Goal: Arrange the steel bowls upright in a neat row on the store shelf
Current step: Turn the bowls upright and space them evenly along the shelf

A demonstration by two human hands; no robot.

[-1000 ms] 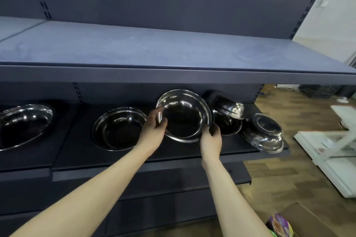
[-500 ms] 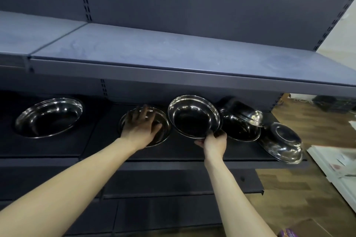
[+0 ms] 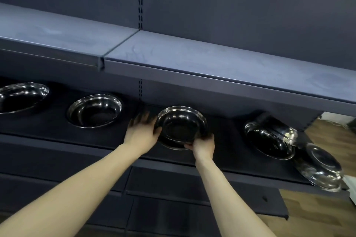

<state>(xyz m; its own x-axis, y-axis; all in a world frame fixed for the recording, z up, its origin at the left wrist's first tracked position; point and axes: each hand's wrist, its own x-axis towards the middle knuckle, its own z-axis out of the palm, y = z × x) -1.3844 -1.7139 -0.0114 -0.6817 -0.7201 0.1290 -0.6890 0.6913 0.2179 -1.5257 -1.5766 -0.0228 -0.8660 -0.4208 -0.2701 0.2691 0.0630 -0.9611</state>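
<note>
Both hands on one steel bowl (image 3: 181, 127), mid shelf (image 3: 57, 132), open side up, tilted a bit toward the camera. Can't tell if its base is fully down. R hand (image 3: 204, 144) at the near rim, fingers curled round the edge, thumb at the front w/ rim pinched. L hand (image 3: 141, 131) flat against the bowl's left side, fingers spread & straight, reaching back into shadow; tips blurred. Two more bowls to the left, both upright & apart: one (image 3: 95, 110) near the L hand, another (image 3: 22, 96) at the far left, cut by the frame edge. To the right, well apart from the held bowl, a tipped pair (image 3: 269, 140): one on its side w/ mouth facing out, a second leaning on top of it. Beside them, at the shelf's right end, an upside-down bowl (image 3: 319, 167), base up, tilted, touching or nearly touching the pair. Upper shelf (image 3: 192, 59) overhangs it all. Wood floor (image 3: 317, 208) lower right.
</note>
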